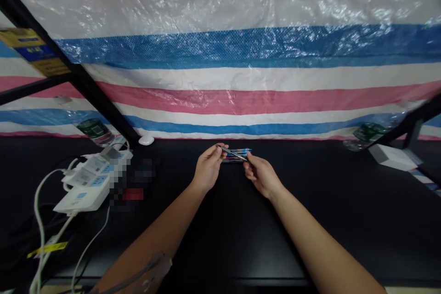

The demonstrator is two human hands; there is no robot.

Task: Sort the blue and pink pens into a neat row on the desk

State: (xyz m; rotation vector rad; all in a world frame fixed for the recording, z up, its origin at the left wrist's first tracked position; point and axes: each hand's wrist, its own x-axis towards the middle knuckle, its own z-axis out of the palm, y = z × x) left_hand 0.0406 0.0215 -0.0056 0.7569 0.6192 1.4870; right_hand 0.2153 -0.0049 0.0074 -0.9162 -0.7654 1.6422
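My left hand [208, 165] pinches one end of a slim dark and silver pen [237, 154] between thumb and fingers. At its other end, the thumb and fingertips of my right hand [262, 173] are closed on it. The pen slants down from left to right, just above the black table. Behind and beneath it lies a small row of several pens [246, 150], some with blue parts and one reddish. My hands and the held pen hide part of that row.
On the left, a white power strip [82, 197] carries plugs and white cables. A white rounded object [146, 140] lies by the striped sheet [241, 103]. Plastic bottles [94, 131] stand or lie at both sides. A white box [392, 157] sits at right on the black table [237, 239].
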